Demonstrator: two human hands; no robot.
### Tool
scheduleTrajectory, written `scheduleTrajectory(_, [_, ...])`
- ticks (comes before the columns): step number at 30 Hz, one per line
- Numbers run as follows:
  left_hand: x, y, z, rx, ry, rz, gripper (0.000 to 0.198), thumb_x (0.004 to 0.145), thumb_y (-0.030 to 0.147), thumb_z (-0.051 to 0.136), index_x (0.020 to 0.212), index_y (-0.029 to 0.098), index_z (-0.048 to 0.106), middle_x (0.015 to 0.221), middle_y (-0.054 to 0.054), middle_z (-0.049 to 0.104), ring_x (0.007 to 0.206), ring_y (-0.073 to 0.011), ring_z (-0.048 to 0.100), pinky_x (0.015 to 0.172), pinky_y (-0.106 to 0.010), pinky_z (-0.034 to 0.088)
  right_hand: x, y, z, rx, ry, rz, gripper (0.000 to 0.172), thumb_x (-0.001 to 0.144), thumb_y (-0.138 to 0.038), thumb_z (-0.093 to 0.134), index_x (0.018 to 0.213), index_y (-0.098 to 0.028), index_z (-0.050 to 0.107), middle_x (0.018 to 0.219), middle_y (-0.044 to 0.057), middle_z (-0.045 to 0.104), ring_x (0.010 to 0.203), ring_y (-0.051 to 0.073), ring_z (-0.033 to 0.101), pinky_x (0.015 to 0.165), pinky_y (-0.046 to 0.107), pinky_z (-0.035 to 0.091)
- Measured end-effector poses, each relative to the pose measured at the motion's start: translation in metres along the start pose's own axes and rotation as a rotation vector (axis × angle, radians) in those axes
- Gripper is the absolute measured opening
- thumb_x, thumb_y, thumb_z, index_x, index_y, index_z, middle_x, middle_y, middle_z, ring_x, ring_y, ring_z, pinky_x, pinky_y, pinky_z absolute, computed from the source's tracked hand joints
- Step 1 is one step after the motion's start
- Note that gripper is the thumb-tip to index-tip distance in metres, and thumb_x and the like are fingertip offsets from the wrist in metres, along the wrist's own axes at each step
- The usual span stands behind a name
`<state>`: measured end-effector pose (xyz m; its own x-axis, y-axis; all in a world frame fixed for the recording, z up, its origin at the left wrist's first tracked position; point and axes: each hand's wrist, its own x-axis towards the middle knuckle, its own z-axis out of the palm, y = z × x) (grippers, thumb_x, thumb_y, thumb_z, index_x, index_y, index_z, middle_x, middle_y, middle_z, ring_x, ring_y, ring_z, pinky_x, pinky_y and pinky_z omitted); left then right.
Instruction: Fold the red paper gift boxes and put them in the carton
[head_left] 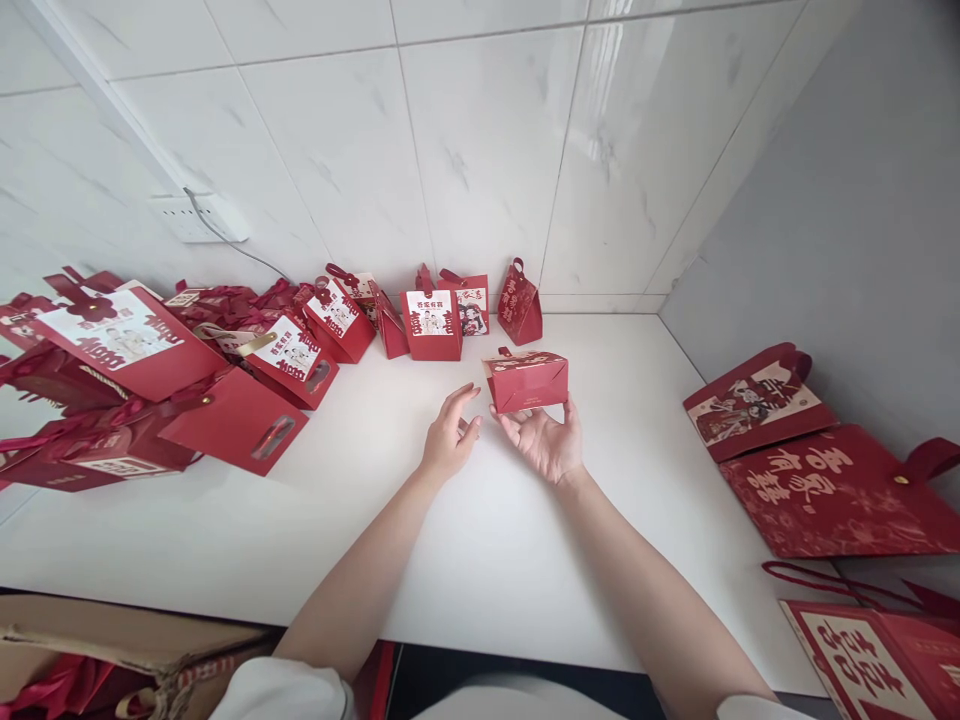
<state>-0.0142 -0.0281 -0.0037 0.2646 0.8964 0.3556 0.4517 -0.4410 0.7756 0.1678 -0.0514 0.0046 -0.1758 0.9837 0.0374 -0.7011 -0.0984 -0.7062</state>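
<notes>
Our right grip (549, 445) is closed lightly on a small red box (530, 386), palm turned up, fingers under the lower left edge and thumb against the lower right corner. We seem to cradle it from below because light card would dent under a hard pinch. Its plain base, with faint small print, faces us, and its patterned front is tipped upward; that tilt probably lets us look the underside over.

Our left grip (448, 440) holds nothing: the fingers are loosely curled, thumb spread away from them, just beside the box without touching it. We judge that it hangs so near in order to steady the light load.

Relative to our grips, the box sits above the right palm and fingertips, beyond the wrist, and to the right of the left fingertips. Behind it, a row of boxes (432, 346) stands along the wall (487, 150), likely set back to leave our hands room on the table (322, 540). To our left, a crowded pile (169, 365) has boxes leaning on one another; to our right, several packs (832, 490) line the edge, printed faces showing.
</notes>
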Motion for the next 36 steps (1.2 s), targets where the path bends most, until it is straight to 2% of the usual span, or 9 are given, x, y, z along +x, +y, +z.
scheduleTrajectory(3, [-0.001,0.003,-0.001,0.027,-0.059,-0.005,0.04,0.092,0.033,0.047,0.131,0.028,0.048,0.145,-0.009,0.04,0.061,-0.0038,0.058,0.063,-0.023,0.054,0.001,0.001,-0.003,0.008,0.014,-0.045,0.084,0.081,-0.082,0.023,0.13,-0.019,0.049,0.133,0.013,0.053,0.123,0.031,0.052,0.113,0.057,0.026])
scheduleTrajectory(8, [-0.002,0.004,-0.003,0.086,-0.136,-0.008,0.032,0.092,0.033,0.046,0.122,0.027,0.056,0.142,-0.006,0.044,0.063,-0.005,0.06,0.067,-0.024,0.054,0.003,0.004,-0.01,0.047,0.002,-0.104,0.082,0.08,-0.083,0.025,0.127,-0.021,0.048,0.128,0.015,0.053,0.124,0.029,0.05,0.11,0.056,0.032])
scheduleTrajectory(15, [-0.001,0.001,-0.002,0.106,-0.148,-0.017,0.03,0.092,0.032,0.046,0.118,0.027,0.058,0.137,-0.005,0.048,0.063,-0.0054,0.06,0.068,-0.024,0.053,0.003,0.004,-0.012,0.024,-0.004,-0.08,0.079,0.077,-0.085,0.029,0.125,-0.026,0.05,0.129,0.012,0.053,0.121,0.031,0.052,0.106,0.057,0.037])
scheduleTrajectory(19, [-0.001,0.0,-0.001,0.104,-0.146,-0.008,0.03,0.091,0.033,0.047,0.118,0.026,0.059,0.135,-0.005,0.05,0.066,-0.0067,0.061,0.069,-0.025,0.053,0.003,0.005,-0.011,0.11,0.0,-0.044,0.08,0.077,-0.086,0.026,0.123,-0.025,0.051,0.129,0.011,0.054,0.119,0.03,0.055,0.109,0.055,0.035])
scheduleTrajectory(22, [-0.001,0.0,-0.001,0.09,-0.151,-0.012,0.03,0.091,0.034,0.047,0.116,0.026,0.061,0.134,-0.005,0.05,0.067,-0.0073,0.061,0.069,-0.025,0.054,0.004,0.005,-0.011,0.176,0.033,-0.023,0.077,0.078,-0.085,0.029,0.121,-0.026,0.053,0.127,0.009,0.057,0.117,0.029,0.056,0.107,0.053,0.038])
scheduleTrajectory(25, [-0.002,-0.001,0.0,0.011,-0.169,-0.051,0.033,0.092,0.04,0.045,0.116,0.026,0.062,0.133,-0.005,0.051,0.068,-0.008,0.062,0.068,-0.026,0.055,0.004,0.004,-0.014,0.277,0.052,0.019,0.066,0.079,-0.08,0.039,0.116,-0.028,0.057,0.123,0.006,0.06,0.111,0.028,0.059,0.1,0.049,0.046])
scheduleTrajectory(29, [-0.003,-0.002,0.003,-0.267,-0.205,-0.155,0.049,0.093,0.052,0.034,0.119,0.022,0.062,0.135,-0.01,0.051,0.078,-0.0137,0.065,0.057,-0.026,0.056,0.005,0.004,-0.017,0.38,0.019,0.057,0.055,0.081,-0.072,0.046,0.111,-0.028,0.06,0.116,0.004,0.064,0.099,0.025,0.064,0.092,0.043,0.052])
scheduleTrajectory(32, [-0.003,-0.003,0.007,-0.434,-0.218,-0.181,0.06,0.091,0.06,0.032,0.127,0.019,0.056,0.131,-0.014,0.054,0.092,-0.0203,0.065,0.064,-0.03,0.058,0.004,0.002,-0.013,0.352,-0.003,0.042,0.056,0.083,-0.069,0.044,0.117,-0.028,0.058,0.122,0.002,0.062,0.105,0.024,0.062,0.093,0.041,0.051])
scheduleTrajectory(36, [-0.004,-0.004,0.01,-0.457,-0.215,-0.202,0.058,0.09,0.059,0.036,0.131,0.02,0.05,0.126,-0.013,0.059,0.105,-0.0243,0.061,0.071,-0.032,0.057,0.001,0.0,-0.004,0.234,-0.006,0.037,0.059,0.084,-0.069,0.041,0.123,-0.028,0.056,0.131,0.002,0.056,0.116,0.024,0.056,0.094,0.039,0.05])
